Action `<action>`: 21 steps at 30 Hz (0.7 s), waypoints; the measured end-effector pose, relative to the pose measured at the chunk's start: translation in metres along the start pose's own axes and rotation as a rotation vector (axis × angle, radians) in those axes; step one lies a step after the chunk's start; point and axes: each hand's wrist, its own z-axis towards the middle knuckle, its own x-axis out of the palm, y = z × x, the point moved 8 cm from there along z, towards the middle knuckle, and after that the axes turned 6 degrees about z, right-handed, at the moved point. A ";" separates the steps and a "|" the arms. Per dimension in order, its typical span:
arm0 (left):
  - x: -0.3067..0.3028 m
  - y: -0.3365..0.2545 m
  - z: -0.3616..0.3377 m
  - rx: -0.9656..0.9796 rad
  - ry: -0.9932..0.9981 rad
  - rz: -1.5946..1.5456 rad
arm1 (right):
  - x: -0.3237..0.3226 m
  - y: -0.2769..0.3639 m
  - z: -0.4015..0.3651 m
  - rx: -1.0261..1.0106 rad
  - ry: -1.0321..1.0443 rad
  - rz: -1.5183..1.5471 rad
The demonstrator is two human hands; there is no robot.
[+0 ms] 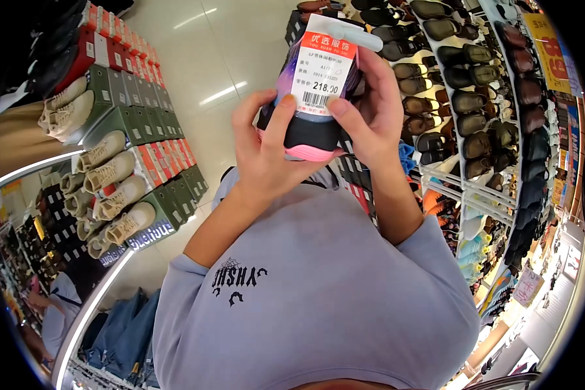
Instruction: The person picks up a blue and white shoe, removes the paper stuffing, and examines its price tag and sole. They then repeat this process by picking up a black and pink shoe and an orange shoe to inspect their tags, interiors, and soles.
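Note:
A sneaker (311, 135) is held up in front of my chest. Its black end and pink sole face me, with purple-blue showing along the side. Against it lies a white price tag (315, 84) with a red band, barcode and the figure 218.00. My left hand (266, 146) grips the shoe from the left, one fingertip at the tag's lower left edge. From the right, my right hand (374, 117) is closed around the shoe, its thumb pressing the tag's lower right corner. A pale strip crosses the top of the tag. The shoe's far end is hidden.
Stacked shoe boxes (146, 123) with beige shoes (114, 172) on display stand at the left. Racks of dark shoes (471, 71) fill the right side. A mirror (29, 260) is at lower left, and folded jeans (120, 328) lie below. Tiled floor (195, 58) runs ahead.

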 end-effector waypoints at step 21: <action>0.055 0.134 0.099 -0.033 0.182 -0.111 | 0.032 -0.080 0.132 -0.021 -0.069 -0.198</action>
